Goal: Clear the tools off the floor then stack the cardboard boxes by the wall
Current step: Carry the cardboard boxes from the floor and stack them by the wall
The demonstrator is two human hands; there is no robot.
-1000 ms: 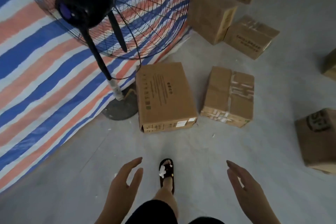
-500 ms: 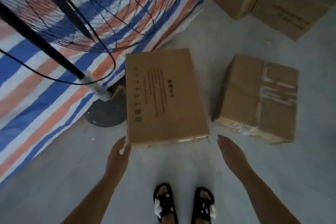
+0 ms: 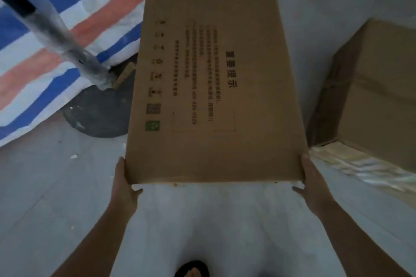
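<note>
A flat printed cardboard box (image 3: 213,87) is gripped at its two near corners. The left hand (image 3: 125,186) presses the left edge, the right hand (image 3: 313,184) the right edge, thumbs spread from fingers hidden beneath. Beyond the right fingers sits a taped box (image 3: 371,105); beyond the left, a fan base (image 3: 99,114) on a striped tarp (image 3: 67,7).

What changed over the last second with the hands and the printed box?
Both hands went from open and empty to the near corners of the printed box: the left hand holds its left corner, the right hand its right. The box's near edge now looks raised off the floor. The second box, fan base and striped tarp stayed in place.
</note>
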